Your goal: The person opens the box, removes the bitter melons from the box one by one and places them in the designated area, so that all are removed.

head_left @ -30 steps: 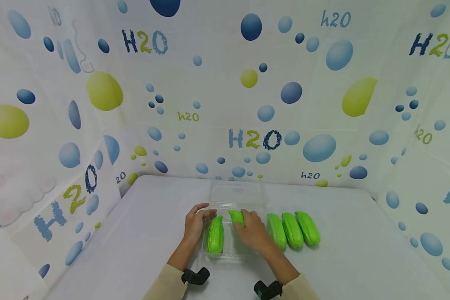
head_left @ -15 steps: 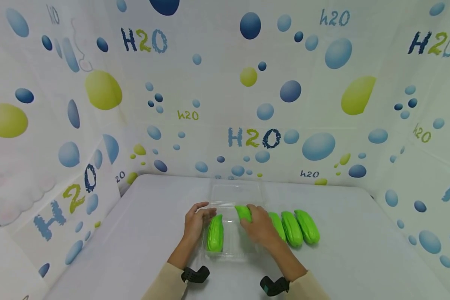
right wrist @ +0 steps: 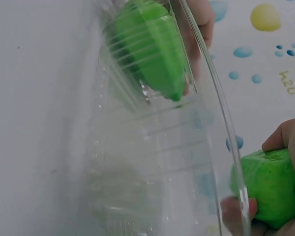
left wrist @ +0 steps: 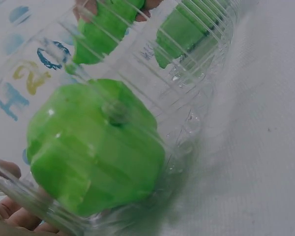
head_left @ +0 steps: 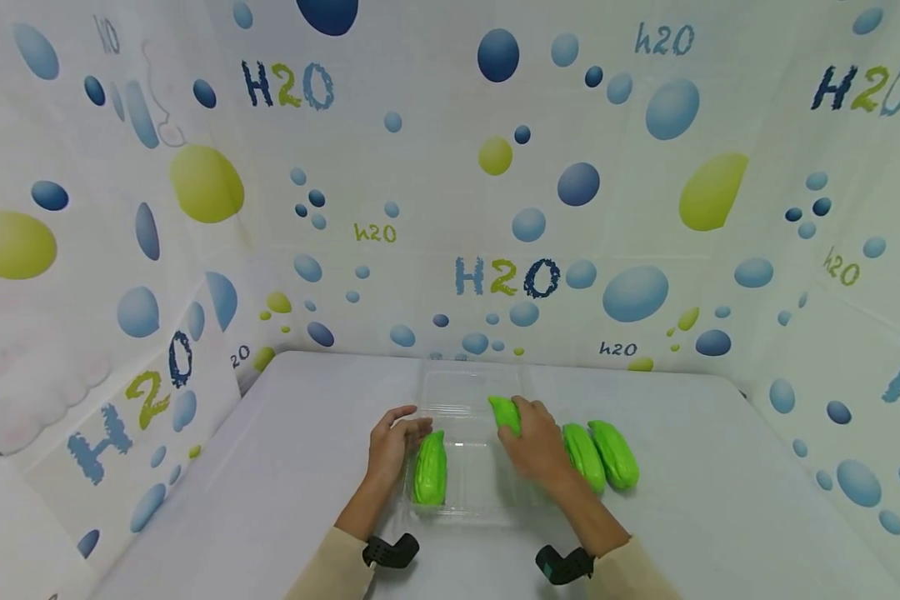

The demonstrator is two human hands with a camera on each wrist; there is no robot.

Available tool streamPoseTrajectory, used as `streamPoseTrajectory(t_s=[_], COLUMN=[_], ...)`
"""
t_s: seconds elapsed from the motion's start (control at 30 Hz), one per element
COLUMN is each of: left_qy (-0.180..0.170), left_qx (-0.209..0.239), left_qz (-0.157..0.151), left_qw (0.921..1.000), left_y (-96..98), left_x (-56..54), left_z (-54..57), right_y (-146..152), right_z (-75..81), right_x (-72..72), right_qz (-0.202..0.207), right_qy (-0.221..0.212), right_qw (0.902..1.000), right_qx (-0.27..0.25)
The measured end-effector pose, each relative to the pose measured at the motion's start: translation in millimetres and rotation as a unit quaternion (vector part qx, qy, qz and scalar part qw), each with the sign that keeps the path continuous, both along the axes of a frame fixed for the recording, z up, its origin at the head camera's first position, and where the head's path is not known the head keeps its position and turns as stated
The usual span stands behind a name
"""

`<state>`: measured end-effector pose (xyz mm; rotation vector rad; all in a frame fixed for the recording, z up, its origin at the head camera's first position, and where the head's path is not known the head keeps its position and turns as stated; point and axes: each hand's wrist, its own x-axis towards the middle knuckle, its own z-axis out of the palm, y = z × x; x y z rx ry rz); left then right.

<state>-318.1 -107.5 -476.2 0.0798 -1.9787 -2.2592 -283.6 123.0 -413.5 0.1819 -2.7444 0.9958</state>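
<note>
A clear plastic box with its lid folded back stands mid-table. Inside, along its left side, lies a bright green ribbed gourd, which fills much of the left wrist view. My left hand holds the box's left rim, fingers curved and thumb over the edge; in the left wrist view some fingers show beside the rim. My right hand grips another green gourd above the box's right side, its stem end pointing away and left. The palm hides the rest of it.
Two more green gourds lie side by side on the white table, right of the box. My right hand and forearm cover the spot just left of them. A patterned wall sheet rises behind the table.
My right hand has moved right and slightly away from me with the gourd, from over the box's middle to its right side. It now hides the nearest table gourd. My left hand stays put.
</note>
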Motion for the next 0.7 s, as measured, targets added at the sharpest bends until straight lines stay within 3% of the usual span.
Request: streamPoseTrajectory(t_s=[0.4, 0.53, 0.67, 0.7], left_qy=[0.0, -0.005, -0.006, -0.006], left_qx=[0.001, 0.003, 0.005, 0.004], left_qz=[-0.006, -0.014, -0.021, -0.02], left_qw=[1.0, 0.9999, 0.9997, 0.9998], left_y=[-0.8, -1.7, -1.8, -1.8], left_x=[3.1, 7.2, 5.9, 2.8], left_z=[1.8, 10.0, 9.8, 5.2], right_y=[26.8, 33.8, 43.1, 45.5], right_z=[1.2, -0.7, -2.1, -2.4], right_x=[-1.6, -2.3, -4.0, -4.5], right_qz=[-0.039, -0.042, -0.05, -0.052], right_qy=[0.029, 0.035, 0.034, 0.035], right_qw=[0.9988, 0.9985, 0.9982, 0.998], right_qx=[-0.002, 0.002, -0.001, -0.002])
